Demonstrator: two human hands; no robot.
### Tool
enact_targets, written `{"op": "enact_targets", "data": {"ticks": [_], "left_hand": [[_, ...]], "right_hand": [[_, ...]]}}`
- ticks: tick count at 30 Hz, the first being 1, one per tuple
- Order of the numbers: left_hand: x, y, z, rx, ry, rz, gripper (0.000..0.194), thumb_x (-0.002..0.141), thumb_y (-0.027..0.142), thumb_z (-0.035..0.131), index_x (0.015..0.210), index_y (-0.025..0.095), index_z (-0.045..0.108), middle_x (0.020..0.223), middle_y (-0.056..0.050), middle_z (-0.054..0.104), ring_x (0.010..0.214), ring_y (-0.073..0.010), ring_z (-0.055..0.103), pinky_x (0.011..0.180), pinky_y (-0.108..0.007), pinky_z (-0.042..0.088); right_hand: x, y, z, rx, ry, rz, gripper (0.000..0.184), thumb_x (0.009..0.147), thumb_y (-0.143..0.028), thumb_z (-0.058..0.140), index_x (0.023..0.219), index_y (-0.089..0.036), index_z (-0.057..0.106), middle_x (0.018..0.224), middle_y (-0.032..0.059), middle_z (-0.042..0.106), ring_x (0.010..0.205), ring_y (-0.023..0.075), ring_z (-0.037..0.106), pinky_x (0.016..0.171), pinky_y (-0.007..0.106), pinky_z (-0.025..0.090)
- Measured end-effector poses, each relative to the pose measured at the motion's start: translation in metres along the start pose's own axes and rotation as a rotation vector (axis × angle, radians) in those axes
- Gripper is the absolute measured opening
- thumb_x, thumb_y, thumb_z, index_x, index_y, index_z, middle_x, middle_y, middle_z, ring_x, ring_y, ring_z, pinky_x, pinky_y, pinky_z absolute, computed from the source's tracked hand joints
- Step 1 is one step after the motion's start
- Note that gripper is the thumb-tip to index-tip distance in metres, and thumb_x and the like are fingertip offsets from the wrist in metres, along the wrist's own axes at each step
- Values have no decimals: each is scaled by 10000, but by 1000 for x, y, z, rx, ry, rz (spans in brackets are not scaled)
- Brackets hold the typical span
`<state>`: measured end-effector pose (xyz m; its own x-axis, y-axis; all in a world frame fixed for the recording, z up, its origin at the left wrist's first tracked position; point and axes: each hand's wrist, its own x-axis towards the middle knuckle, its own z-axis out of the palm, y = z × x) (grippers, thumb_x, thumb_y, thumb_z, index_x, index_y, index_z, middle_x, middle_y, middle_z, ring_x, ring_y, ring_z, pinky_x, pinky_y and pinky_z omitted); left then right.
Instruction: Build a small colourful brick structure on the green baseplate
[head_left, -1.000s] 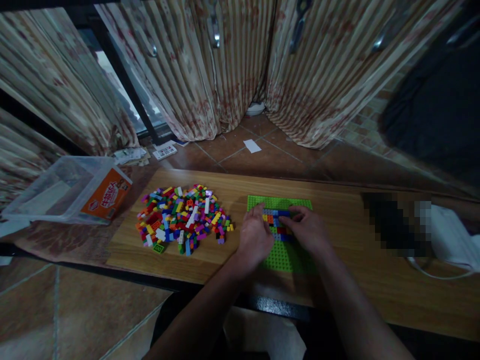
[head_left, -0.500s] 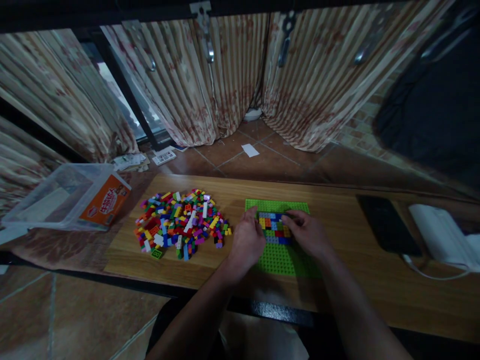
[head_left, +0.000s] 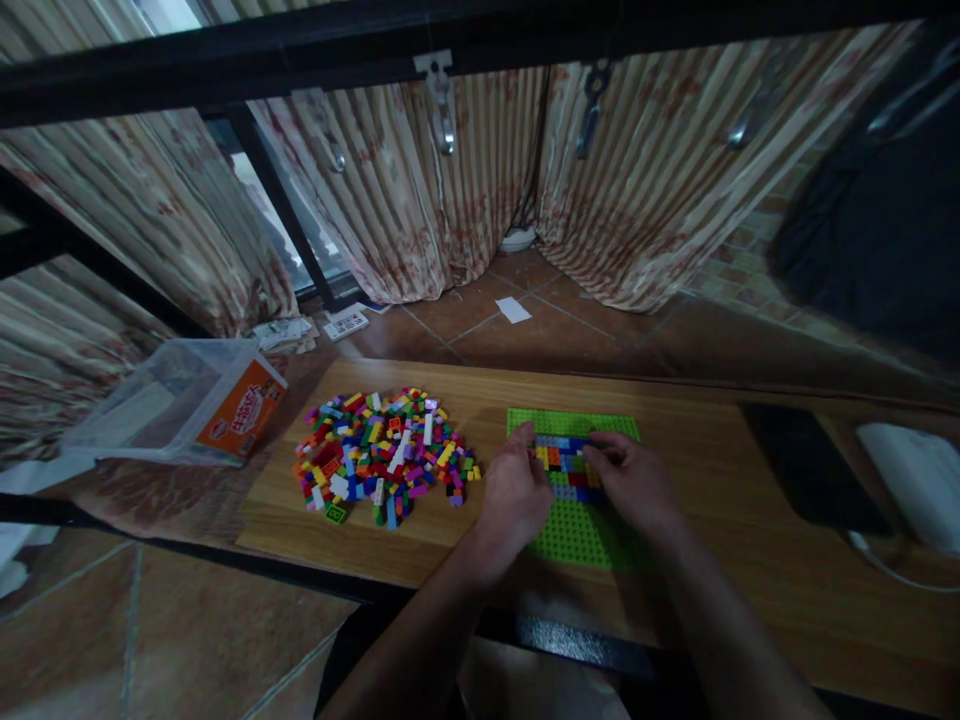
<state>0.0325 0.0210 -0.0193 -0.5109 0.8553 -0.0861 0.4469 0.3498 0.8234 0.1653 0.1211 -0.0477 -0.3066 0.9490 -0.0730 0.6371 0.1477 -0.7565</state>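
Note:
A green studded baseplate (head_left: 574, 540) lies on the wooden table, bearing a flat patch of building bricks (head_left: 564, 462) in blue, grey, yellow, orange and red. My left hand (head_left: 517, 495) rests along the left side of this patch, its fingers stretched forward over the plate and its thumb side against the bricks. From the right, my right hand (head_left: 634, 485) reaches the patch's edge with thumb and forefinger pinched together at the bricks. Whatever lies between those fingertips is too small and shaded to make out. Left of my hands spreads a heap of loose building bricks (head_left: 382, 455).
A clear plastic bin (head_left: 169, 400) with an orange label stands beyond the table's left end. On the right lie a dark phone (head_left: 817, 465) and a white device (head_left: 911, 480) with a cable. A black bar (head_left: 322, 50) with metal hooks crosses above, before curtains (head_left: 480, 190).
The view has tilted up, bringing the black bar further into sight. Both hands stay at the brick patch, with only small shifts of the fingers.

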Motion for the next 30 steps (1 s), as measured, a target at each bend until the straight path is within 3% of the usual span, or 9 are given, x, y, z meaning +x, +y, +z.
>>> {"op": "enact_targets", "data": {"ticks": [6, 15, 20, 25, 30], "left_hand": [[1, 1, -1, -4, -7, 15, 436, 888, 67, 436, 1309, 127, 534, 1179, -117, 694, 1003, -185, 684, 920, -292, 526], [-5, 2, 3, 50, -13, 58, 464, 861, 179, 548, 1319, 109, 537, 1325, -151, 604, 1241, -244, 561, 1088, -362, 423], [-7, 3, 5, 99, -27, 77, 500, 853, 172, 527, 1345, 84, 519, 1312, -154, 601, 1232, -261, 550, 1094, -368, 417], [-7, 3, 0, 46, -34, 88, 485, 861, 115, 452, 1340, 92, 524, 1317, -139, 602, 1240, -226, 551, 1113, -332, 401], [-8, 1, -2, 17, -7, 83, 476, 863, 151, 490, 1337, 120, 528, 1305, -133, 617, 1207, -231, 579, 1081, -346, 437]], "right_hand": [[-4, -5, 2, 17, 20, -13, 379, 797, -420, 550, 1042, -161, 682, 713, 45, 692, 625, 189, 618, 624, 331, 462], [-9, -10, 4, -35, 55, -49, 417, 805, -453, 545, 1061, -154, 685, 725, 56, 688, 612, 195, 606, 619, 341, 460], [-18, -16, 10, -177, 157, -249, 367, 854, -410, 508, 1069, -165, 679, 899, 95, 703, 739, 222, 628, 706, 371, 487], [-25, -14, 19, -306, 128, -499, 279, 879, -337, 506, 1033, -195, 691, 1012, 101, 693, 943, 269, 602, 838, 413, 487], [-26, -9, 22, -347, 134, -590, 278, 897, -317, 489, 1013, -185, 704, 1074, 112, 672, 945, 268, 587, 856, 430, 489]]}}
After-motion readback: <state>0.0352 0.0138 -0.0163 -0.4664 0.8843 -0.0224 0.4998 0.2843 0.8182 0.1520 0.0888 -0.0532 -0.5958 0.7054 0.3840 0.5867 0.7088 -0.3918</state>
